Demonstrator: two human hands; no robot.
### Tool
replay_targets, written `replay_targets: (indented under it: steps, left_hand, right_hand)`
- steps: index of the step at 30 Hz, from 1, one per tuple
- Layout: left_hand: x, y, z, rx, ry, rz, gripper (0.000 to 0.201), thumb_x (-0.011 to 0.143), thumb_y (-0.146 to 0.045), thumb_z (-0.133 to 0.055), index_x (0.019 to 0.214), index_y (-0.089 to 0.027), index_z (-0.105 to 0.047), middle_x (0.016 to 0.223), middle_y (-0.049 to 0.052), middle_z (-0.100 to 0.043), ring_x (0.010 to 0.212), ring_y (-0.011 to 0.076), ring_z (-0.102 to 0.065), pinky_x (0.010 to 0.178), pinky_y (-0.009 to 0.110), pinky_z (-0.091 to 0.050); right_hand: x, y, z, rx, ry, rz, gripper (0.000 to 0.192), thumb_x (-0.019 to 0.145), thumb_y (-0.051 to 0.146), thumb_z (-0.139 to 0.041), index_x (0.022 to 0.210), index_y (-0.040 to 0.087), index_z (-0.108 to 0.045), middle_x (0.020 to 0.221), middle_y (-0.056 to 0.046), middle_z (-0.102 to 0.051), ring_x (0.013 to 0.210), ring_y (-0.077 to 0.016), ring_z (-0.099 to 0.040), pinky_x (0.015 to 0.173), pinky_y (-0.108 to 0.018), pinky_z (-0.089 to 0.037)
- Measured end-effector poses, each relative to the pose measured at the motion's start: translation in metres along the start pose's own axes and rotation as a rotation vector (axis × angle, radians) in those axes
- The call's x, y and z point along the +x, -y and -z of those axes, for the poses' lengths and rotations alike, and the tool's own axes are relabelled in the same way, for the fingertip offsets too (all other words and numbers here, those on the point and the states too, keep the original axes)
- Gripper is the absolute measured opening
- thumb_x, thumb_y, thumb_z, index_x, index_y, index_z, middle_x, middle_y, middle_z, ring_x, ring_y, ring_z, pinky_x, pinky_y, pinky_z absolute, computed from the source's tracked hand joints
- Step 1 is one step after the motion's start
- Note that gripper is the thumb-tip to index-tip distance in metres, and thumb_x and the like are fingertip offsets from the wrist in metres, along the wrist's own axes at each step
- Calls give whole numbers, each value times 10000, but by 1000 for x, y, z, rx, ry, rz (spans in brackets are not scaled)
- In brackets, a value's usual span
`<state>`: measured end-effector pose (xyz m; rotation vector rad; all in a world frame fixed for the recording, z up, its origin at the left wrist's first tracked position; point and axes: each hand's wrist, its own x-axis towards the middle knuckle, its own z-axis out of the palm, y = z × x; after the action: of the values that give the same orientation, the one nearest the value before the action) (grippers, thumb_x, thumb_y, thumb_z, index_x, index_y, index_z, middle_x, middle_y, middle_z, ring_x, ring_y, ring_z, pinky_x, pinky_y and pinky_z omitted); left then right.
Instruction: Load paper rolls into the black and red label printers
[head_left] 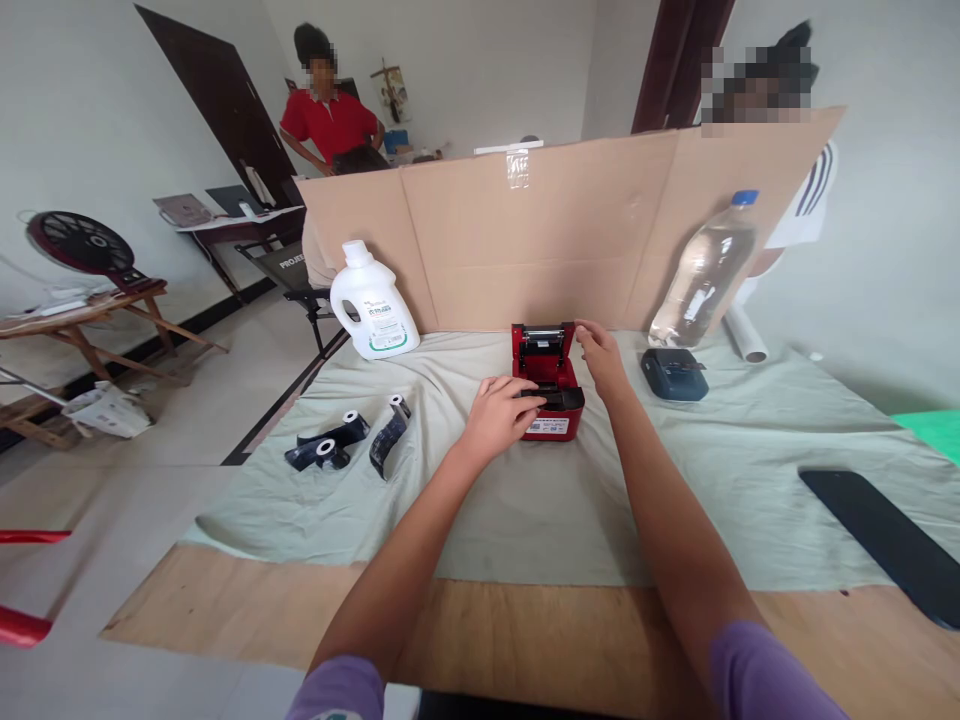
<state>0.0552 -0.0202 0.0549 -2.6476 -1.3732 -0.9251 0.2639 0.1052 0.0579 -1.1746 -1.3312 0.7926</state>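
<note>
A small red and black printer [551, 425] sits on the cloth in front of me, its lid [544, 345] raised and tilted back. My left hand [501, 410] lies at its front left, fingers stretched over the black front part; what is under the fingertips is hidden. With thumb and fingers, my right hand [598, 352] grips the raised lid at its right edge. Off to the left, several black rolls with white cores [335, 455] lie on the cloth, some partly unrolled.
Behind the printer stands a cardboard screen [525, 240]. A white jug [375, 310] is at its left, a clear bottle with blue cap [705, 275] at its right. A dark square device [673, 375], a white roll [746, 335] and a long black object [885, 540] lie rightward. Two people are beyond.
</note>
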Motion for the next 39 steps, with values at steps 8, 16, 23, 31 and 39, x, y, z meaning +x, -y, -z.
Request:
replay_targets:
  steps: [8,16,23,31,39]
  left_hand:
    - [-1,-1,-2,34,-19,-42,297,962,-216,-522,1119,-295,-761,1225,32,-694,1109,209,-590,989,410,-373]
    - [-2,4,-2,67,-62,-97,315,969,-224,-510,1155,-310,-749,1371,59,-607,1194,237,-557,1035,443,-377]
    - [-4,12,-16,-134,-226,118,360,976,-336,-541,1316,-285,-647,1348,74,-610,1154,220,-575,1031,391,-431]
    - [-14,30,-41,-418,-219,228,401,1017,-365,-440,1355,-199,-576,1345,112,-596,1117,183,-618,995,331,-500]
    - [-13,30,-52,-382,-278,214,336,1030,-330,-394,1231,-202,-632,1320,107,-610,1241,198,-582,1063,362,-475]
  right_hand:
    - [-8,-6,-12,198,102,-82,581,840,620,-514,1332,311,-517,1444,-39,-541,1292,-220,-504,1031,-394,-461]
    - [-35,-26,-5,88,37,-32,541,636,323,-531,1162,285,-653,1397,-48,-507,1284,-265,-490,1017,-398,-457]
    - [-47,-43,-6,342,243,-161,729,696,389,-516,1419,307,-479,1389,-25,-607,1220,-260,-592,1018,-428,-486]
    - [-62,-53,-10,405,234,-126,647,773,540,-550,1367,284,-538,1389,-51,-622,1258,-269,-587,1046,-423,-482]
    - [-49,-70,-15,494,109,-204,671,661,352,-557,1328,284,-537,1404,-26,-592,1278,-272,-557,1079,-447,-454]
